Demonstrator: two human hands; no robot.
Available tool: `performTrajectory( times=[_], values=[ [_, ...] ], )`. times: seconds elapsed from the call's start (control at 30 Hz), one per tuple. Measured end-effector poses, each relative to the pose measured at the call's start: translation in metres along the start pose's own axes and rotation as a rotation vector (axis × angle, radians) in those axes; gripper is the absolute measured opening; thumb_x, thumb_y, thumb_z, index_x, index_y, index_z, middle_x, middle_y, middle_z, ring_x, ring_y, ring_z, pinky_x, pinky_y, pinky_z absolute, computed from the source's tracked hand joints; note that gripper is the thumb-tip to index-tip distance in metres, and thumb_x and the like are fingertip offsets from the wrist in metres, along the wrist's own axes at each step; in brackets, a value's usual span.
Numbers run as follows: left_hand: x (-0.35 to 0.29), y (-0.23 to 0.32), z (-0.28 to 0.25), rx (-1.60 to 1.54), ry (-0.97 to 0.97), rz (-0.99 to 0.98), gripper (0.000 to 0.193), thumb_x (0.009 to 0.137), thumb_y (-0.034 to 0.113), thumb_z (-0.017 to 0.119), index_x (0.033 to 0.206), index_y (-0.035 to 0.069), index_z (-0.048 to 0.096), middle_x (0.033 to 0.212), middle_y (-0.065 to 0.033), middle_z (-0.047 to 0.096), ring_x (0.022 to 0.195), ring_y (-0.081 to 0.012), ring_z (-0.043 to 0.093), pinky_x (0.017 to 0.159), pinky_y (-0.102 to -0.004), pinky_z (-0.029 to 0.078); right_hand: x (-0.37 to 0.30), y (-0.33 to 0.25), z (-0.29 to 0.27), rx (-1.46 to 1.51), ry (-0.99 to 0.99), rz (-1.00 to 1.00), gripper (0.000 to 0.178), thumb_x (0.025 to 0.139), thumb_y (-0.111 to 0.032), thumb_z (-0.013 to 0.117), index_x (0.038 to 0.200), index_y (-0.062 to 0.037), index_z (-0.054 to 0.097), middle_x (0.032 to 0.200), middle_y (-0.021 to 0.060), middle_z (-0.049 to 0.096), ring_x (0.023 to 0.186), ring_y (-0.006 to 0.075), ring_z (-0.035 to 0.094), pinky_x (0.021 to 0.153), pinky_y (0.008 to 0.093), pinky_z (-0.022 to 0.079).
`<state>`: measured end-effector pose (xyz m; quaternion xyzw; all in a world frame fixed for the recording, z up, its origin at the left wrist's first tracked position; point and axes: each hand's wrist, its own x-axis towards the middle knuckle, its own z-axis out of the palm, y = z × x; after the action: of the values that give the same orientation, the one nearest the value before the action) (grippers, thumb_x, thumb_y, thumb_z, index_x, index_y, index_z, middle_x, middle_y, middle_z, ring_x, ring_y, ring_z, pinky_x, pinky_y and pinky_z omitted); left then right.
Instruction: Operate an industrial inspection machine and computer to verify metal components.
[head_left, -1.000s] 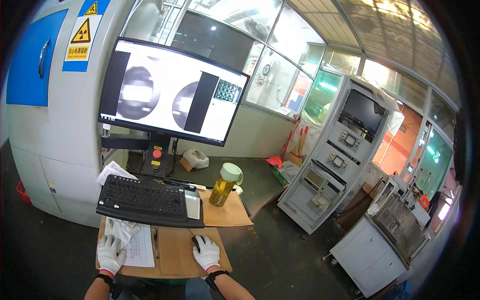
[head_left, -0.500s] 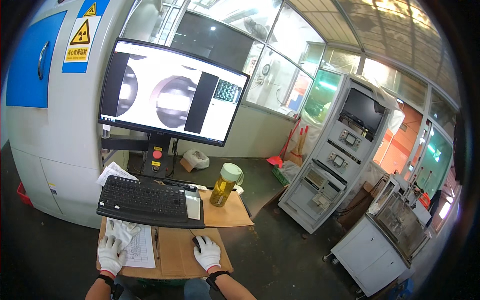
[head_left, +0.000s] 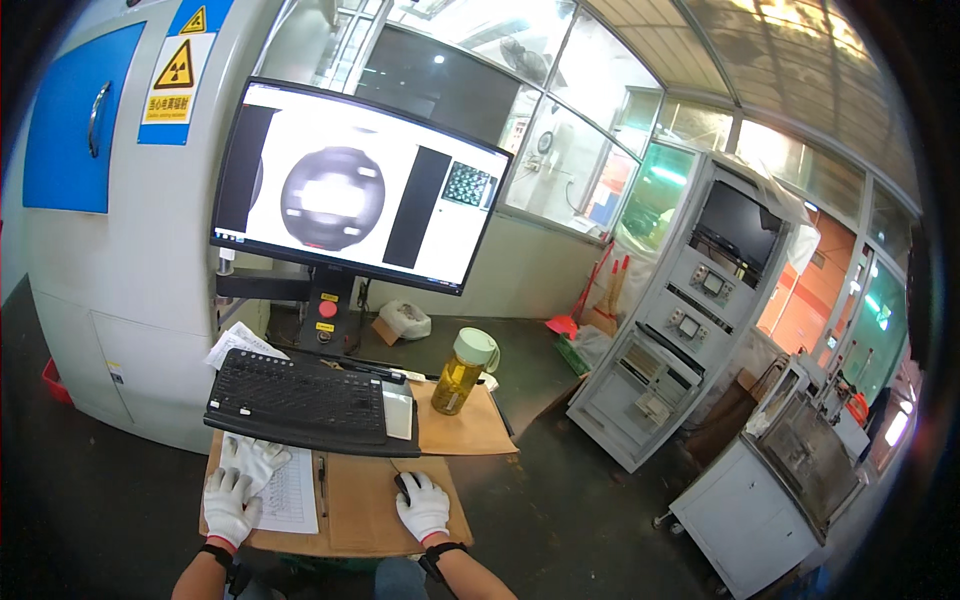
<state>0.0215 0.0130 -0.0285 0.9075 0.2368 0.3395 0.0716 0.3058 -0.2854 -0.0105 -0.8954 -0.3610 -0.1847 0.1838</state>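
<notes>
2 gloved hands: right hand [head_left: 424, 508] covers mouse [head_left: 402, 486], left hand [head_left: 229, 505] on paper [head_left: 290, 497]

A wide monitor [head_left: 355, 190] glows white above the keyboard; yellow triangular warning signs [head_left: 175, 68] sit upper left.

The grey round shape on the monitor [head_left: 350, 195] has slid from right to left; apparently one shape now.
</notes>
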Motion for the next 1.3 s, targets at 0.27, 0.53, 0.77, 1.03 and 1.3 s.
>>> performTrajectory(
  times=[0.27, 0.53, 0.77, 1.03, 1.3],
  values=[
    [0.004, 0.010, -0.011, -0.013, 0.006, -0.013, 0.036, 0.077, 0.030, 0.074, 0.107, 0.010, 0.071, 0.119, -0.0173, 0.066, 0.120, -0.0463, 0.057, 0.104, -0.0587, 0.046, -0.001, 0.003, 0.003, -0.008, 0.048, -0.042, 0.046, 0.088, -0.033, 0.073, 0.132, -0.0228, 0.070, 0.131, 0.0122, 0.069, 0.100, 0.0380, 0.072, 0.085, 0.0508, 0.059],
    [0.003, 0.007, -0.010, -0.046, 0.014, -0.016, 0.035, 0.077, 0.030, 0.075, 0.105, 0.011, 0.071, 0.115, -0.0157, 0.066, 0.118, -0.0452, 0.058, 0.102, -0.0591, 0.047, -0.001, -0.002, -0.002, -0.049, 0.002, -0.007, 0.047, 0.086, -0.032, 0.074, 0.132, -0.0218, 0.071, 0.133, 0.0126, 0.069, 0.103, 0.0394, 0.071, 0.091, 0.0501, 0.058],
    [0.005, 0.008, -0.011, -0.041, 0.022, 0.000, 0.033, 0.077, 0.029, 0.074, 0.105, 0.011, 0.071, 0.114, -0.0154, 0.065, 0.116, -0.0443, 0.058, 0.102, -0.0587, 0.046, -0.001, 0.002, 0.004, -0.048, 0.027, -0.025, 0.045, 0.088, -0.034, 0.072, 0.132, -0.0245, 0.071, 0.131, 0.0127, 0.069, 0.100, 0.0391, 0.071, 0.086, 0.0526, 0.058],
    [0.008, 0.013, -0.016, -0.036, 0.027, 0.006, 0.031, 0.077, 0.030, 0.074, 0.102, 0.011, 0.069, 0.109, -0.0142, 0.064, 0.112, -0.0420, 0.057, 0.099, -0.0573, 0.047, 0.000, 0.000, -0.004, -0.022, 0.018, -0.027, 0.046, 0.086, -0.031, 0.073, 0.131, -0.0230, 0.072, 0.131, 0.0132, 0.070, 0.101, 0.0403, 0.072, 0.089, 0.0512, 0.058],
    [0.008, 0.012, -0.014, -0.035, -0.001, 0.002, 0.032, 0.077, 0.029, 0.074, 0.102, 0.011, 0.070, 0.113, -0.0153, 0.064, 0.115, -0.0431, 0.056, 0.100, -0.0573, 0.046, -0.001, 0.000, -0.002, -0.027, -0.001, -0.004, 0.050, 0.087, -0.033, 0.073, 0.135, -0.0216, 0.069, 0.131, 0.0139, 0.069, 0.099, 0.0405, 0.071, 0.087, 0.0516, 0.058]
  ],
)
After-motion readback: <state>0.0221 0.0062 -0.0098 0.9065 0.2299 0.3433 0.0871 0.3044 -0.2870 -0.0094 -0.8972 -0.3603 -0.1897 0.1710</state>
